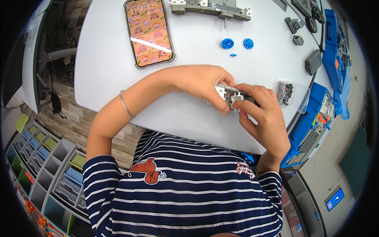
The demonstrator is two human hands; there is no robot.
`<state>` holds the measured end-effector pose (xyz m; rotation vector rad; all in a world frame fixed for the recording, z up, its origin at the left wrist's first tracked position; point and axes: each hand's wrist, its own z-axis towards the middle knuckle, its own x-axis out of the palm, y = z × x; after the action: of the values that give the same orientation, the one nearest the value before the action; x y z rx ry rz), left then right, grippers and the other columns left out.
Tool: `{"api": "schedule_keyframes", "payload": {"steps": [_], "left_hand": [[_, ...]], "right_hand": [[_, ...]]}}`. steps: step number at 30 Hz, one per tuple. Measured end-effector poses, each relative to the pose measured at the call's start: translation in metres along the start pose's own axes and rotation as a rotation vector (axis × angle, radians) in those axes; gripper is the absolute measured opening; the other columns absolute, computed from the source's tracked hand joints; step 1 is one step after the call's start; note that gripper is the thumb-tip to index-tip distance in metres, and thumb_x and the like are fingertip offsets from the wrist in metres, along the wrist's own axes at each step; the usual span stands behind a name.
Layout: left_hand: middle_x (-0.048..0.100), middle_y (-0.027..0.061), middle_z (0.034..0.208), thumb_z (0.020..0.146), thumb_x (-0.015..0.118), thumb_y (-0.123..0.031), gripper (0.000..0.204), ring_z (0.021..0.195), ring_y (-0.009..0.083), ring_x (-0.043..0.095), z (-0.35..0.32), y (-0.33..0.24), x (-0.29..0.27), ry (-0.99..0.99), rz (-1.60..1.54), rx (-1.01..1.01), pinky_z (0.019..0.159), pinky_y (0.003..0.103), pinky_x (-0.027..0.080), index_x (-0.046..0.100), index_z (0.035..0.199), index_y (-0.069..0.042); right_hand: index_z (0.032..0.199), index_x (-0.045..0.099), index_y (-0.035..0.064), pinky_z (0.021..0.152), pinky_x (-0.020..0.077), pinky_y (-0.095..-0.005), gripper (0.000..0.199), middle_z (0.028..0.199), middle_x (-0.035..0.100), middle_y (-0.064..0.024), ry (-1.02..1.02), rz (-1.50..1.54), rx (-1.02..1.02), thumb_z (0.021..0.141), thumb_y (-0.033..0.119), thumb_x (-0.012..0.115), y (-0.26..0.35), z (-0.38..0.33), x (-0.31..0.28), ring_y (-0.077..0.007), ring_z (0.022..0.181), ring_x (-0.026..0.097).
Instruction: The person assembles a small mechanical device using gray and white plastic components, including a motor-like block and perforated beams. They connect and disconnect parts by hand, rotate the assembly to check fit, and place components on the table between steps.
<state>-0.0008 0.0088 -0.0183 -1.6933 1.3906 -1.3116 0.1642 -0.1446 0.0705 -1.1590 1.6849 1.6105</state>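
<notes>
Careful: your left hand (205,81) and right hand (265,111) pinch the grey-and-white block assembly (237,97) over the white table (185,118); uneven squeezing could pop pieces loose, perhaps knocking the blue discs (227,43) beyond.

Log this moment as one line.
left grip: holding grey-and-white plastic assembly | right grip: holding same assembly | beyond: two round blue plastic wheels | left of wheels: rectangular orange-screened phone
</notes>
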Motion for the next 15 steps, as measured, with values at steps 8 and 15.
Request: {"api": "schedule_keyframes", "payload": {"steps": [8, 15], "left_hand": [[0.073, 0.0064, 0.097, 0.076, 0.088, -0.015, 0.052, 0.083, 0.0112, 0.068, -0.001, -0.002, 0.004, -0.049, -0.140, 0.016, 0.075, 0.025, 0.052, 0.061, 0.118, 0.001], [0.071, 0.0058, 0.100, 0.076, 0.089, -0.017, 0.054, 0.089, 0.0119, 0.067, 0.002, 0.000, 0.014, -0.146, -0.216, 0.112, 0.078, 0.026, 0.053, 0.063, 0.120, -0.003]], "right_hand": [[0.093, 0.070, 0.0078, 0.087, 0.0471, -0.0409, 0.028, 0.120, 0.066, -0.0097, -0.089, -0.099, 0.030, 0.069, -0.005, 0.074, 0.006, -0.007, 0.003, -0.0293, 0.105, 0.063], [0.093, 0.069, 0.0061, 0.085, 0.0496, -0.0422, 0.029, 0.118, 0.066, -0.0110, -0.199, -0.121, 0.064, 0.067, -0.005, 0.075, 0.005, -0.011, 0.009, -0.0305, 0.103, 0.064]]}}
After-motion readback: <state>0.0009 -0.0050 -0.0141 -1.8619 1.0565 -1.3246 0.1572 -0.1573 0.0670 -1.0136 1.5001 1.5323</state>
